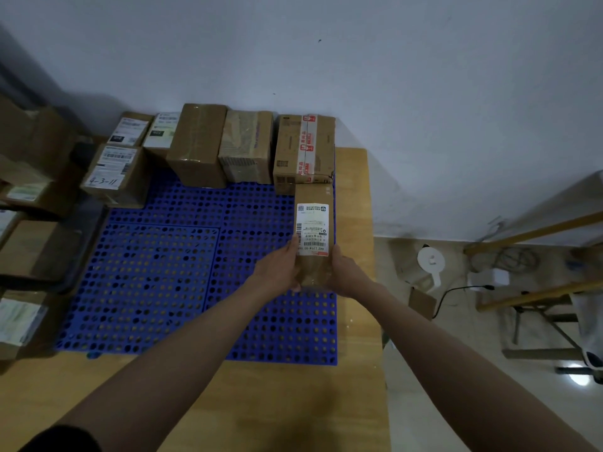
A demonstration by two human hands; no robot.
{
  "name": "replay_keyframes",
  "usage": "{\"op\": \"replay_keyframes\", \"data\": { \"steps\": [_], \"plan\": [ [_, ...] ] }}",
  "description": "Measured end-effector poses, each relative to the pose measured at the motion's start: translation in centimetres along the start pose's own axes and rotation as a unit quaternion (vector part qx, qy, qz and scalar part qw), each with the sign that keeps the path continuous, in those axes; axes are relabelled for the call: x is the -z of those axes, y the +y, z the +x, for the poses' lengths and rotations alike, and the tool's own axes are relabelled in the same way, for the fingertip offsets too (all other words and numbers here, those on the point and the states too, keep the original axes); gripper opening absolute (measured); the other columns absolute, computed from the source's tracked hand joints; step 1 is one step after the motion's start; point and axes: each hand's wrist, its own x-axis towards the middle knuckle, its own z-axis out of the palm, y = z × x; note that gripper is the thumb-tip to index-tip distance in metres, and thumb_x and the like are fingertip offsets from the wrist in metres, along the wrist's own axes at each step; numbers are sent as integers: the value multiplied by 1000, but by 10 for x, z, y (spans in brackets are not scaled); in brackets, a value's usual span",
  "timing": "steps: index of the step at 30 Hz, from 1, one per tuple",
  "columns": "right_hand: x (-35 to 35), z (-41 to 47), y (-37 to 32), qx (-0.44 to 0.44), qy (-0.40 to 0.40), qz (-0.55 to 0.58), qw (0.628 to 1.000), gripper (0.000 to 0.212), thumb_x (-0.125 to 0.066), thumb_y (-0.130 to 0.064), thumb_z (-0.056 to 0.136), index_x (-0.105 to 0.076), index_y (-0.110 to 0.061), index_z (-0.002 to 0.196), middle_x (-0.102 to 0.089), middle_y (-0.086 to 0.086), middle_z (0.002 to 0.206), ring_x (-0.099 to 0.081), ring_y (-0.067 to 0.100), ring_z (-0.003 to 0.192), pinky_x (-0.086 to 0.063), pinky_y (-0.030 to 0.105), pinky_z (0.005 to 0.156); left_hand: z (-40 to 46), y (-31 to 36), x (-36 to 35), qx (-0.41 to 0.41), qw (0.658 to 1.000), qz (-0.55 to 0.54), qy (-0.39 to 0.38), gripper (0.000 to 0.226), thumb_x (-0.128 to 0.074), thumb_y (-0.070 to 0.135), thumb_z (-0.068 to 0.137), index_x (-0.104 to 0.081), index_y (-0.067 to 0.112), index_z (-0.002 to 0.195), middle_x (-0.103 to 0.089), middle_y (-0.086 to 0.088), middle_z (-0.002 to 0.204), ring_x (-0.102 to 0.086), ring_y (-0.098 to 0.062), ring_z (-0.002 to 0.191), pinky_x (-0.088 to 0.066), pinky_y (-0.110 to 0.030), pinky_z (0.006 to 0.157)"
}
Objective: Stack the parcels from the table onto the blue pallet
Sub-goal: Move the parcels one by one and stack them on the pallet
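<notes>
Both hands hold one narrow brown parcel (315,236) by its near end, over the right edge of the blue pallet (163,272). The left hand (280,269) curls round its left side, and the right hand (346,272) wraps its right side, so the parcel lies between them, its white label facing up. Its far end sits just beside a taped box (303,151) in the row of boxes along the pallet's far edge. The pallet lies on the wooden counter (293,402).
</notes>
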Motion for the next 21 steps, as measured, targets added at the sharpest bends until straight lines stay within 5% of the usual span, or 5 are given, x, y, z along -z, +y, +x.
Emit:
{"op": "replay_keyframes", "data": {
  "steps": [11,15,21],
  "plan": [
    [4,-19,-5,-4,39,-52,998,66,-74,-32,84,-38,-8,133,-61,14,115,-63,30,95,-48,34,66,-9,1,15,17,997,77,3,130,-83,43,73,11,10,155,-33,-7,154,-48,-29,128,-48,-44,92],
    [20,-38,-17,5,43,-123,991,43,-73,-28,84,-52,-10,118,-65,7,110,-64,26,93,-57,39,76,-21,-3,29,35,995,93,-4,134,-83,43,73,20,10,153,-35,-9,152,-51,-29,124,-50,-41,88],
    [53,-62,-74,30,32,-210,977,74,-79,-19,80,-39,-11,141,-58,14,123,-61,31,104,-55,40,78,-55,-28,65,65,992,102,-25,126,-82,46,74,8,18,156,-30,-9,155,-41,-30,135,-45,-46,102]
  ]
}}
